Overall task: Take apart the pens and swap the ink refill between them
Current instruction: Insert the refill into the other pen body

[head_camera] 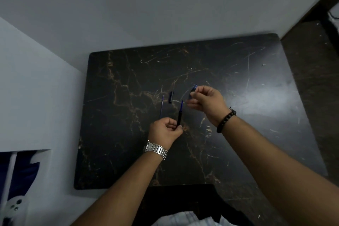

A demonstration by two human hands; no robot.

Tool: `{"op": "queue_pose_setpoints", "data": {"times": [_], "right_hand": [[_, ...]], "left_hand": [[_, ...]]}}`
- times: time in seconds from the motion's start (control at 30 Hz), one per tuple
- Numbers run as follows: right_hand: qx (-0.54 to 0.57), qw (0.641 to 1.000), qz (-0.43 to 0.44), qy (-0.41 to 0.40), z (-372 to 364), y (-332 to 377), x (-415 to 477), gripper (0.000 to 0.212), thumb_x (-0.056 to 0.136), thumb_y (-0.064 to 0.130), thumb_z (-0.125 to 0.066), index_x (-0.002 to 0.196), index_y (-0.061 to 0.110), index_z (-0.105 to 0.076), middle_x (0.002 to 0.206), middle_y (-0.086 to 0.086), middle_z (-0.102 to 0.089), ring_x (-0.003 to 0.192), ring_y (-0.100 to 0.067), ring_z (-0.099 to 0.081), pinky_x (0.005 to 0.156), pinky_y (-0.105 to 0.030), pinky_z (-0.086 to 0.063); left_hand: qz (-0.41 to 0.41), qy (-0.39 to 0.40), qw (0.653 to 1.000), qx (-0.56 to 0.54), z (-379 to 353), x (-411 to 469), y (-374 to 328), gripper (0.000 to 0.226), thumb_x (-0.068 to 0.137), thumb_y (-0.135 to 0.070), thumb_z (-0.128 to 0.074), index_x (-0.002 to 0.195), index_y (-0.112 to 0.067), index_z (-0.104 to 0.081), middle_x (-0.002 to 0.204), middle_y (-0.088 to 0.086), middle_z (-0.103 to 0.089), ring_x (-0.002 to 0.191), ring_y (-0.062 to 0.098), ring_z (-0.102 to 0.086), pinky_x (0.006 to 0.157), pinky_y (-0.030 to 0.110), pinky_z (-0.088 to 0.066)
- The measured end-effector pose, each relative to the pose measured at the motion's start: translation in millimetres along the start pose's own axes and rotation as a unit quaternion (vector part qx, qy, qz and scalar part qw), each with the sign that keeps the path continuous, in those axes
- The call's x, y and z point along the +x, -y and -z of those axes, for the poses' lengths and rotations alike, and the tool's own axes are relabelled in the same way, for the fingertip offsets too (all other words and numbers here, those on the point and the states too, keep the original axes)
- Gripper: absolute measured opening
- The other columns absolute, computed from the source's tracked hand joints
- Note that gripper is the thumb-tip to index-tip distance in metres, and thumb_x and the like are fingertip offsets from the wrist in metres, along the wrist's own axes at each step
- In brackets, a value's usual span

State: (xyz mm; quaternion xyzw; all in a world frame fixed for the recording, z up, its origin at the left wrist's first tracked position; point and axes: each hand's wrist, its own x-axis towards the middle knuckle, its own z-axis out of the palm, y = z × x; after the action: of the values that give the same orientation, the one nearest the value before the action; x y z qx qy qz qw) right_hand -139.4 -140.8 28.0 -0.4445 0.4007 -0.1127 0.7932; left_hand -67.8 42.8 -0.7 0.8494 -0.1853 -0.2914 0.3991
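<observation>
Pens are in pieces over the dark marble table (pixel 238 134); landmark for all places below is the black pen barrel (pixel 179 118) held near the table's middle.

Left of the barrel, apart from it: a loose blue refill (pixel 162 106) lying flat on the table, pointing away from the person. Probably set aside to wait for the other pen body.

At the barrel's near end: left hand (pixel 164 131), watch (pixel 156 149) on the wrist, fingers pinched shut on that end. Barrel stands tilted upward, a blue refill tip (pixel 182 105) poking out of its far end. Judged: held upright and steady so the refill can be seated or drawn.

Just beyond the barrel, slightly left: a short black pen section (pixel 171 97) lying on the table, out of the working path.

Right of the barrel and farther away: right hand (pixel 206 102), beaded bracelet (pixel 226 119), fingertips closed on a small blue piece (pixel 193 91). Raised clear of the table, likely about to meet the barrel.

Hard to make out: blue piece is motion-blurred and mostly covered by fingers, so cap or tip section cannot be told. Which pen each part belongs to is unclear.
</observation>
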Motion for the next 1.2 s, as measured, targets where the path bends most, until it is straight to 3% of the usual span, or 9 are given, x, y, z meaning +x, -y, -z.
{"op": "queue_pose_setpoints", "data": {"times": [0.17, 0.4, 0.53, 0.7, 0.83, 1.0, 1.2], "right_hand": [[-0.02, 0.999, 0.015, 0.02, -3.9, 15.3, -7.9, 0.007, 0.093, 0.0, -0.062, 0.098, 0.004, -0.064, 0.089, -0.016, -0.077, 0.083, -0.028, -0.076, 0.072, -0.037, -0.064], [-0.034, 0.999, 0.023, 0.017, -6.8, 24.1, -12.5, 0.008, 0.096, 0.001, -0.058, 0.103, 0.002, -0.06, 0.083, -0.011, -0.076, 0.08, -0.032, -0.072, 0.071, -0.042, -0.065], [-0.054, 0.998, 0.027, 0.027, -8.3, 30.2, -16.6, 0.006, 0.096, 0.0, -0.056, 0.097, 0.005, -0.06, 0.077, -0.007, -0.076, 0.075, -0.028, -0.073, 0.068, -0.039, -0.065], [-0.053, 0.998, 0.026, 0.025, -7.2, 33.4, -18.2, 0.01, 0.096, 0.0, -0.057, 0.092, 0.008, -0.061, 0.079, -0.01, -0.075, 0.088, -0.04, -0.069, 0.071, -0.041, -0.065], [-0.103, 0.994, 0.034, 0.028, -3.5, 32.4, -16.8, 0.009, 0.093, 0.0, -0.062, 0.093, 0.008, -0.061, 0.081, -0.012, -0.072, 0.084, -0.034, -0.072, 0.075, -0.043, -0.064], [-0.185, 0.981, 0.048, 0.042, -5.5, 31.9, -18.9, 0.014, 0.091, -0.002, -0.065, 0.087, 0.011, -0.063, 0.076, -0.011, -0.069, 0.066, -0.017, -0.072, 0.065, -0.032, -0.064], [-0.249, 0.967, 0.038, 0.048, -2.6, 32.4, -21.6, 0.007, 0.09, -0.001, -0.067, 0.094, 0.004, -0.064, 0.087, -0.019, -0.069, 0.083, -0.027, -0.073, 0.071, -0.031, -0.064]], "left_hand": [[-0.019, 0.003, 1.0, -0.003, -5.0, 0.5, -11.4, 0.015, 0.07, -0.012, -0.087, 0.076, -0.017, -0.074, 0.063, -0.009, -0.071, 0.054, -0.001, -0.067, 0.053, 0.012, -0.053], [-0.025, 0.016, 0.999, 0.017, -4.7, 3.7, -12.3, 0.014, 0.071, -0.015, -0.087, 0.078, -0.016, -0.075, 0.066, -0.005, -0.074, 0.058, 0.006, -0.071, 0.055, 0.018, -0.058], [-0.018, 0.014, 1.0, 0.013, -6.0, 3.9, -12.8, 0.014, 0.07, -0.014, -0.087, 0.076, -0.018, -0.075, 0.065, -0.004, -0.073, 0.057, 0.007, -0.07, 0.054, 0.017, -0.057], [-0.02, 0.014, 1.0, 0.017, -7.3, 4.8, -11.7, 0.013, 0.07, -0.017, -0.087, 0.077, -0.015, -0.076, 0.067, -0.003, -0.074, 0.058, 0.009, -0.071, 0.056, 0.02, -0.059], [-0.023, 0.019, 0.999, 0.022, -7.9, 3.6, -12.1, 0.013, 0.071, -0.017, -0.086, 0.08, -0.015, -0.077, 0.069, -0.003, -0.075, 0.06, 0.009, -0.072, 0.058, 0.023, -0.061], [-0.025, 0.011, 1.0, 0.013, -8.5, 0.7, -11.3, 0.013, 0.07, -0.014, -0.087, 0.078, -0.012, -0.077, 0.067, -0.001, -0.074, 0.058, 0.01, -0.071, 0.056, 0.02, -0.059], [-0.029, 0.006, 0.999, 0.021, -8.8, -2.6, -10.5, 0.014, 0.069, -0.016, -0.087, 0.077, -0.015, -0.076, 0.065, -0.006, -0.073, 0.056, 0.004, -0.069, 0.057, 0.019, -0.058]]}}
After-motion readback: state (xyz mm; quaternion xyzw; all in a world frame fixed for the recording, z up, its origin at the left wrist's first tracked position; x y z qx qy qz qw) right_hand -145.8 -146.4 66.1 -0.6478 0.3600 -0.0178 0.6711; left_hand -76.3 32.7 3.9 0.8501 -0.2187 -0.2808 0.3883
